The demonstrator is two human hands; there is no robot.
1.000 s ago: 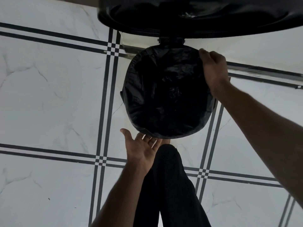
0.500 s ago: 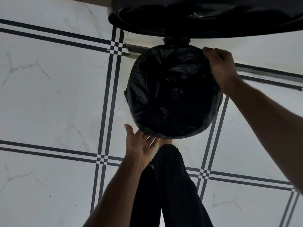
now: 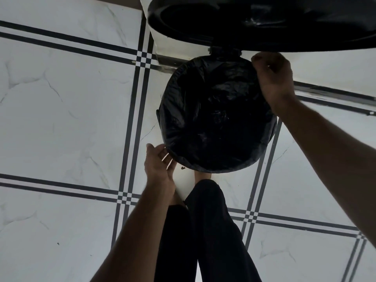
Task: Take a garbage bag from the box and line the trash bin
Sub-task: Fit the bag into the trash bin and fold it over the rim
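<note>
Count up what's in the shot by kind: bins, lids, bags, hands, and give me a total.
Round trash bins: 1
Raised black round bin lids: 1
Black plastic garbage bags lining the bin: 1
Hands: 2, the left hand at the near rim, the right hand at the far rim
Total: 5

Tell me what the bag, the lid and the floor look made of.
Garbage bag: thin black plastic film, crinkled and faintly shiny. Lid: rigid, smooth and glossy black, probably moulded plastic, though metal cannot be excluded. Floor: polished white tiles with grey marble-like veins and black stripes; stone or ceramic is unclear.
</note>
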